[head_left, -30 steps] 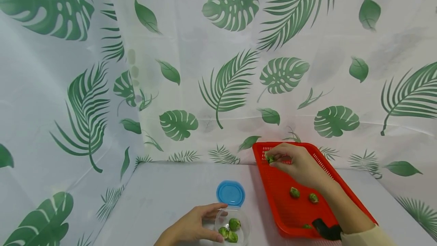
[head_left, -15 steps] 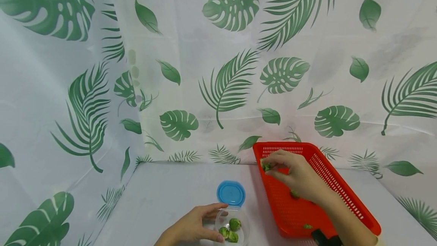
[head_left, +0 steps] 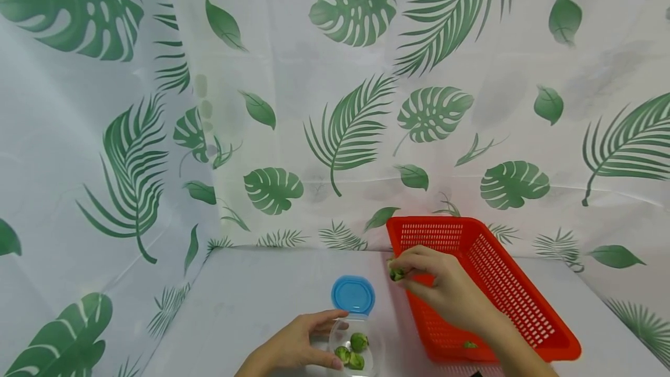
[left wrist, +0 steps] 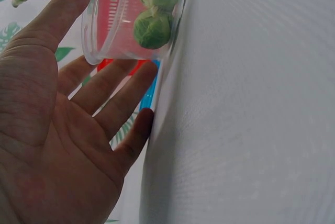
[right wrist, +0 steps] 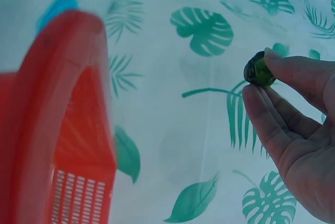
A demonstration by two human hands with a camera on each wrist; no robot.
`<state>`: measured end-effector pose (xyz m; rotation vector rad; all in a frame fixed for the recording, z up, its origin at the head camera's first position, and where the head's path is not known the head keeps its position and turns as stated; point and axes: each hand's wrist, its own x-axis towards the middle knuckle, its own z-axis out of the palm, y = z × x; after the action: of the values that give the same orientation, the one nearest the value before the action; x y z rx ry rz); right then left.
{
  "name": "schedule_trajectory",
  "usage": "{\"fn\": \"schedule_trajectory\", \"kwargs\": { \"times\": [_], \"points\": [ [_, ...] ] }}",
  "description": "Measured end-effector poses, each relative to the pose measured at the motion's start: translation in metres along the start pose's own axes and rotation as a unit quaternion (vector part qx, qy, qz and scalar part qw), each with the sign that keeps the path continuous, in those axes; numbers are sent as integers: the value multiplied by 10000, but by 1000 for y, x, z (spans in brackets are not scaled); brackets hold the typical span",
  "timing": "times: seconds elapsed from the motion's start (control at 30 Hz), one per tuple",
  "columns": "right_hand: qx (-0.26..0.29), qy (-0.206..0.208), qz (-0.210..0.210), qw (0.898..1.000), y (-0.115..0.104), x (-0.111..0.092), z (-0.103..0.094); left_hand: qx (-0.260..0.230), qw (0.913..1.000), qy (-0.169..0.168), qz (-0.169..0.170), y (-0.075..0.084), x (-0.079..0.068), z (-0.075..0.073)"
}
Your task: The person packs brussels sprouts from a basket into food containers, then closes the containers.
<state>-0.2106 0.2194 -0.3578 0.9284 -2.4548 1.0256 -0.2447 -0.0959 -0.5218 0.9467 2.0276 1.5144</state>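
Observation:
My right hand (head_left: 445, 287) pinches a Brussels sprout (head_left: 396, 274) between thumb and fingertips, over the left rim of the red basket (head_left: 439, 238). In the right wrist view the sprout (right wrist: 259, 71) shows dark green at the fingertips. To the left, my left hand (head_left: 303, 345) holds the side of a clear plastic tub (head_left: 377, 339), thumb at the near side and fingers at the far side. Inside the tub lie 3 sprouts (head_left: 359, 342). Its blue lid (head_left: 353, 294) hangs folded back, away from me. One sprout (head_left: 470, 344) shows at the basket's near end; my right arm hides part of the basket.
A white table (head_left: 262, 284) carries everything. Behind and to the left hangs a white sheet (head_left: 293, 144) printed with green leaves. The basket's raised slotted walls stand just right of the tub and lid.
My right hand has carried the sprout from the basket's far left corner nearer to me and slightly left, toward the tub. The left hand and tub have stayed in place.

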Motion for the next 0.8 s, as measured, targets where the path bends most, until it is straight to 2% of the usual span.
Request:
{"fn": "schedule_trajectory", "kwargs": {
  "times": [0.33,0.6,0.8],
  "points": [
    [137,218,129,9996,-7,-7,7,-97,9999,-51,43,-1,0,0],
    [681,334,340,9965,-6,-17,15,-111,9999,-45,-35,0,-1,0],
    [991,244,457,9937,-6,-23,22,-169,9998,-23,-111,1,0,1]
  ]
}}
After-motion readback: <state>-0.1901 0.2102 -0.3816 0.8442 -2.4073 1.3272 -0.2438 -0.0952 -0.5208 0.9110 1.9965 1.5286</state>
